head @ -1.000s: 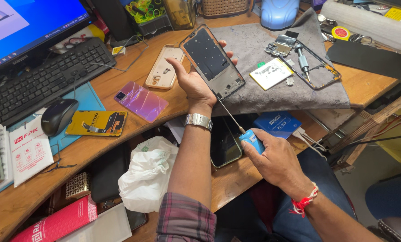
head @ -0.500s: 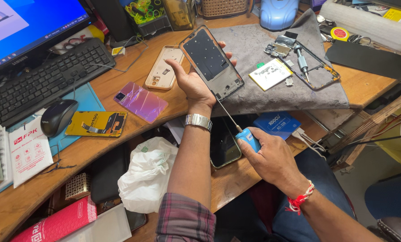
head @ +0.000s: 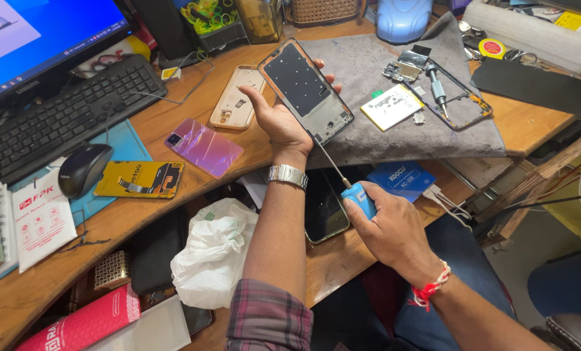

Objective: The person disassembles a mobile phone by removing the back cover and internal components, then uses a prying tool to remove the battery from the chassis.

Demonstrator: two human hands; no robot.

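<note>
My left hand (head: 279,120) holds an opened phone frame (head: 305,90) tilted up over the desk, thumb on its left edge, fingers behind it. My right hand (head: 388,227) grips a thin screwdriver (head: 357,195) by its blue handle; the metal shaft reaches up to the frame's lower edge. A metal watch (head: 288,175) is on my left wrist and a red thread band (head: 427,290) on my right.
A grey cloth (head: 381,140) carries another stripped phone frame (head: 456,97), a small board (head: 392,106) and a screwdriver. On the wooden desk (head: 141,214) lie a beige case (head: 237,99), a pink phone back (head: 204,147), a yellow case, mouse (head: 82,169) and keyboard (head: 63,117). A white bag (head: 212,250) sits below.
The phone frame and my left hand have stayed nearly still. My right hand has shifted the screwdriver slightly, keeping its tip at the frame's lower edge.
</note>
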